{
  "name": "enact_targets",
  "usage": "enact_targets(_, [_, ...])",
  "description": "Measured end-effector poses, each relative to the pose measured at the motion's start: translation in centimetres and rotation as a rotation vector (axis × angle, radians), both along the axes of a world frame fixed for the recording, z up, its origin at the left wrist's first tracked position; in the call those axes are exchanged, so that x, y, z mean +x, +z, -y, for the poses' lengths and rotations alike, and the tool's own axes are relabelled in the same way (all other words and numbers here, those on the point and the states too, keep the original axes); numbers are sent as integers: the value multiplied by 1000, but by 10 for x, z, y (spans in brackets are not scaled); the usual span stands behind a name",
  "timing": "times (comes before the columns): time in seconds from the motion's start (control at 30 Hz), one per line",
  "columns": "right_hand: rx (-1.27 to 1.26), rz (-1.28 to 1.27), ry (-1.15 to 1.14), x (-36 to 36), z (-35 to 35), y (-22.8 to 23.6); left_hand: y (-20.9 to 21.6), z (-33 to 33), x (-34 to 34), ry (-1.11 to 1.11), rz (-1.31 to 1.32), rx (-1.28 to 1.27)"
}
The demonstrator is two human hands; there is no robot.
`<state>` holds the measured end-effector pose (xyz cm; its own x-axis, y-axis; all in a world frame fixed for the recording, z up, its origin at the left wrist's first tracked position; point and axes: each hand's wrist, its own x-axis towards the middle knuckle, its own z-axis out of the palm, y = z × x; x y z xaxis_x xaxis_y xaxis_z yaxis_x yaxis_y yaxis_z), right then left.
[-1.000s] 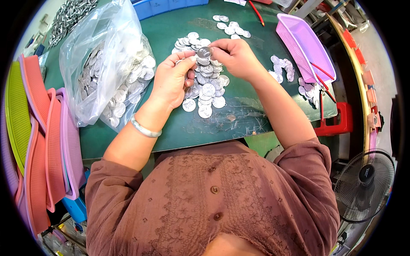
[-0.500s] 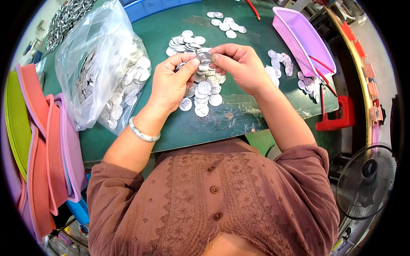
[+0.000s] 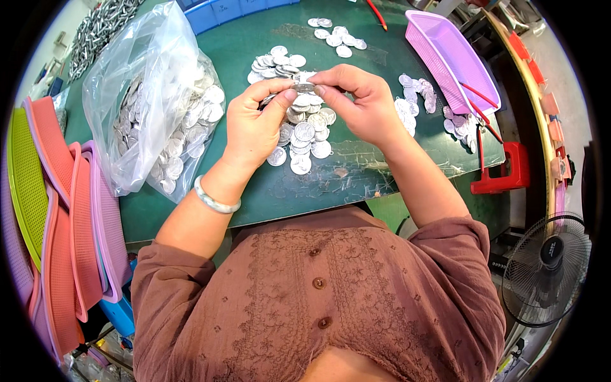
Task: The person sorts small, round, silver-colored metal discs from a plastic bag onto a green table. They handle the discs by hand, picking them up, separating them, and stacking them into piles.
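Observation:
Between my two hands a round silver medallion [image 3: 304, 88] is pinched, tilted so that it shows nearly edge-on. My left hand [image 3: 258, 118] grips its left side with thumb and forefinger; more discs show partly within the curled fingers. At its right side, my right hand [image 3: 363, 102] pinches the rim between thumb and fingertips. Below and behind the hands lies a heap of similar silver medallions [image 3: 304, 132] on the green table, some with a small loop. Another cluster of medallions [image 3: 278, 60] lies just beyond my left hand.
A clear plastic bag [image 3: 143, 95] full of medallions stands at left. Smaller groups of medallions [image 3: 340, 38] lie far and right. A purple basket [image 3: 445, 57], red-handled pliers [image 3: 480, 105], a blue bin [image 3: 235, 13], stacked baskets [image 3: 76, 229], a red stool [image 3: 503, 175] and a fan [image 3: 547, 270] surround the table.
The medallion has tipped from showing its face to nearly edge-on. My right hand has shifted slightly, its fingers turning with the disc; my left hand has barely moved.

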<state>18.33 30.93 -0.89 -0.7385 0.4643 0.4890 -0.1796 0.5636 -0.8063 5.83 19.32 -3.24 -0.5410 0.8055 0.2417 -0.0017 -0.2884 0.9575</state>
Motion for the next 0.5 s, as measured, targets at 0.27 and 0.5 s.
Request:
enact_targets(0.27, [-74,80,-12,4,3,2,1,1,1,-25,54,-37])
enact_targets(0.5, [-580,129,104,2,5,8,9,4,1,-138,298,-165])
